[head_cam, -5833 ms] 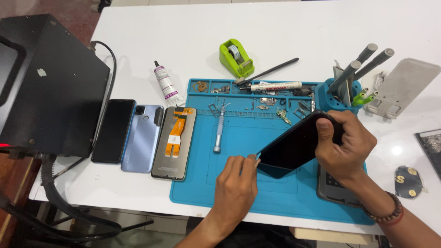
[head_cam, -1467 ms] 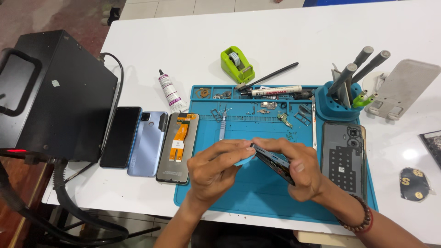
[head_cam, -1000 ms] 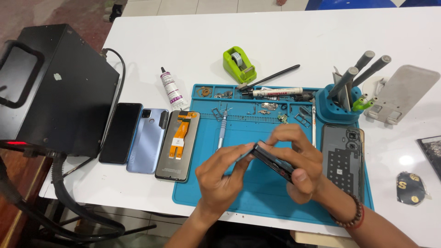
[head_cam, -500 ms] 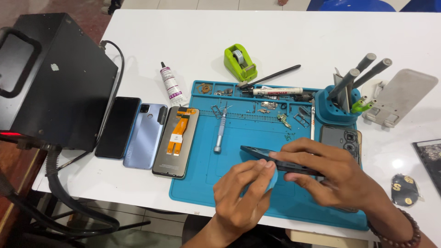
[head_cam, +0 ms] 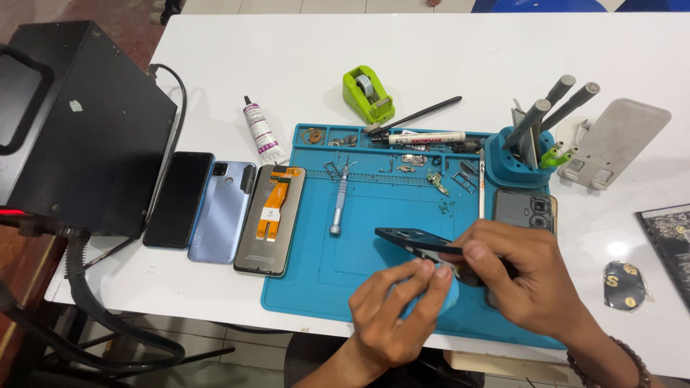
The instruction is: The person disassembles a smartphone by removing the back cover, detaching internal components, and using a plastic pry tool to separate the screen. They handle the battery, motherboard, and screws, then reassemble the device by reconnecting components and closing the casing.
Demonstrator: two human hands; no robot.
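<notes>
Both hands met low over the blue mat [head_cam: 374,237] on the white surface [head_cam: 460,57]. The right hand [head_cam: 521,284] was curled tight round a dark phone frame [head_cam: 413,239], held flat just above the mat; the left hand [head_cam: 399,312] had its fingertips pinched under the frame's near edge.

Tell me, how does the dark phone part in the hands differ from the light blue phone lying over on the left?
The dark phone frame is pinched between the left hand and right hand, lifted above the blue mat; the light blue phone lies untouched on the white table. The frame is tilted, nearly edge-on; the phone lies flat, back and camera cluster up. The frame is nearly black, the phone pale blue. Both are slim rectangles.
</notes>
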